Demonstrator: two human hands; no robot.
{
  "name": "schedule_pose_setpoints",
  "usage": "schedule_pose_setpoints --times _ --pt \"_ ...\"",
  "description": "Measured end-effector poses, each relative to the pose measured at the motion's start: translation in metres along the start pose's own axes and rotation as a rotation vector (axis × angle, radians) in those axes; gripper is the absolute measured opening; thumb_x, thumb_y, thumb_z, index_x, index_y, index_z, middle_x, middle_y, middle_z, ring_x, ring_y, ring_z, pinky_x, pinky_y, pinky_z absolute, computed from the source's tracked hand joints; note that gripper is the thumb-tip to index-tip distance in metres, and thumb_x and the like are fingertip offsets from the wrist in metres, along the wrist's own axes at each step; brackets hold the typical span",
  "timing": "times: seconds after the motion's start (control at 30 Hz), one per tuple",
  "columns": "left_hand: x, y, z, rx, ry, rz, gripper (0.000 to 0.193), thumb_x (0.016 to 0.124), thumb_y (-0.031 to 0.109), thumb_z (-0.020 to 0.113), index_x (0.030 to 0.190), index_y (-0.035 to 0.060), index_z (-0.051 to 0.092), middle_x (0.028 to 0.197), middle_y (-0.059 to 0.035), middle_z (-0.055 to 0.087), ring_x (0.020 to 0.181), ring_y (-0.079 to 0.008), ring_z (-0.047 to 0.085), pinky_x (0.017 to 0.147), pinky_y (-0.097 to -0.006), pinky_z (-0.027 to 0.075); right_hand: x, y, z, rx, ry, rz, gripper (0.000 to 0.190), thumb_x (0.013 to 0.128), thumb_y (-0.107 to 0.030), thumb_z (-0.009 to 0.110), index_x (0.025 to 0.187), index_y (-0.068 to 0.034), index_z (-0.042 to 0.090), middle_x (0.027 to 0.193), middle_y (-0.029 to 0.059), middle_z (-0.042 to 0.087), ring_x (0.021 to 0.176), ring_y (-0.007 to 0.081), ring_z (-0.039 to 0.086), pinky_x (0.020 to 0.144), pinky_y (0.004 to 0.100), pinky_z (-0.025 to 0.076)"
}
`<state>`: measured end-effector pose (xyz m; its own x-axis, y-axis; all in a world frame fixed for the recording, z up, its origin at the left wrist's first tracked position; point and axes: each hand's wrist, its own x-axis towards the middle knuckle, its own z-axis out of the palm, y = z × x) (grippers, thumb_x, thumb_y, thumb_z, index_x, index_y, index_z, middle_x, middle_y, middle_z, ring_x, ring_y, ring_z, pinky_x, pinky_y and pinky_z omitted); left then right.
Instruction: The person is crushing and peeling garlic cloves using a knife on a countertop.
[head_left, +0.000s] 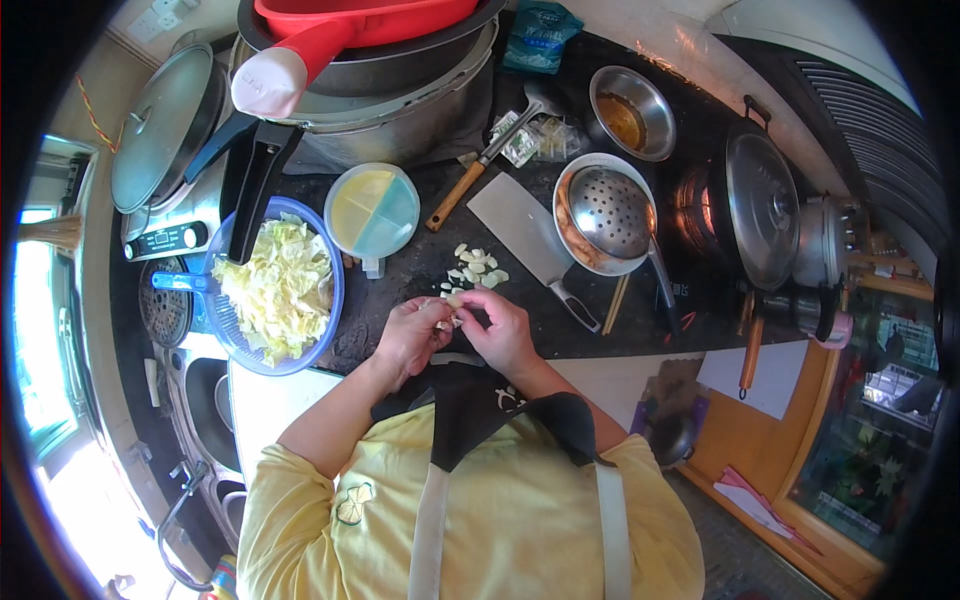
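My left hand (412, 334) and my right hand (496, 326) meet at the counter's front edge. Between their fingertips is a garlic clove (454, 301), pinched by the right hand's thumb and forefinger; bits of papery skin show in the left fingers. Just beyond, peeled garlic cloves (475, 266) lie in a loose pile on the dark counter (397, 300). To the right of the pile rests a cleaver (521, 229) with its handle towards me. A blue plastic colander (337, 296) full of chopped cabbage (281, 289) stands at the left.
A lidded round seasoning box (373, 210), a wooden-handled spatula (469, 184) and a bowl under a perforated ladle (609, 212) surround the work spot. Chopsticks (616, 304) lie near the edge. Large stacked pots (360, 135) stand behind; a lidded wok (763, 206) is over a lit burner at right.
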<state>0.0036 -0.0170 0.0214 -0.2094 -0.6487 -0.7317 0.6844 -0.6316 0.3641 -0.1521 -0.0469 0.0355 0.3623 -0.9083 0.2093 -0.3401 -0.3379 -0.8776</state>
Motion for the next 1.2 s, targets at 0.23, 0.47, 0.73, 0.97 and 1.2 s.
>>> schedule_pose_setpoints --times 0.23,0.47,0.73,0.97,1.2 --pt "-0.006 0.001 0.010 0.394 0.051 0.284 0.007 0.081 0.002 0.061 0.086 -0.0032 0.062 0.070 -0.0035 0.061 0.058 -0.0076 0.055 0.053 -0.0203 0.044 -0.003 0.012 0.003 0.520 -0.103 0.505 0.016 0.083 -0.002 0.065 0.098 0.001 0.062 0.089 0.0063 0.068 0.078 0.0090 0.063 0.072 0.0235 0.052" --pt "-0.010 0.011 0.010 0.631 0.005 0.357 0.008 0.080 0.001 0.061 0.087 -0.0033 0.062 0.070 -0.0040 0.061 0.058 -0.0081 0.055 0.055 -0.0211 0.045 -0.004 0.021 -0.003 0.280 -0.267 0.489 0.017 0.089 -0.012 0.061 0.099 0.001 0.062 0.090 0.0051 0.066 0.077 0.0102 0.061 0.069 0.0247 0.050" --pt "0.000 0.005 0.001 0.327 -0.036 0.181 0.013 0.084 0.004 0.059 0.095 -0.0024 0.059 0.072 -0.0059 0.063 0.059 -0.0085 0.056 0.055 -0.0204 0.045 -0.009 0.035 0.003 0.758 -0.112 0.692 0.011 0.090 -0.009 0.059 0.097 -0.002 0.063 0.090 0.0036 0.064 0.078 0.0103 0.059 0.070 0.0236 0.049" --pt "-0.005 0.010 0.008 0.497 0.037 0.184 0.016 0.086 0.010 0.061 0.095 -0.0031 0.061 0.075 -0.0057 0.064 0.062 -0.0076 0.057 0.056 -0.0196 0.046 0.001 0.011 -0.004 0.062 -0.022 0.110 0.007 0.083 -0.002 0.064 0.090 0.000 0.063 0.084 0.0070 0.063 0.071 0.0148 0.062 0.063 0.0270 0.049" --pt "0.000 0.005 0.004 0.450 0.080 0.253 0.013 0.085 0.007 0.061 0.091 -0.0036 0.062 0.074 -0.0070 0.064 0.061 -0.0090 0.057 0.055 -0.0206 0.047 -0.004 0.014 0.001 0.104 0.008 0.175 0.008 0.084 -0.003 0.063 0.091 0.000 0.062 0.083 0.0068 0.063 0.073 0.0143 0.062 0.065 0.0263 0.050"
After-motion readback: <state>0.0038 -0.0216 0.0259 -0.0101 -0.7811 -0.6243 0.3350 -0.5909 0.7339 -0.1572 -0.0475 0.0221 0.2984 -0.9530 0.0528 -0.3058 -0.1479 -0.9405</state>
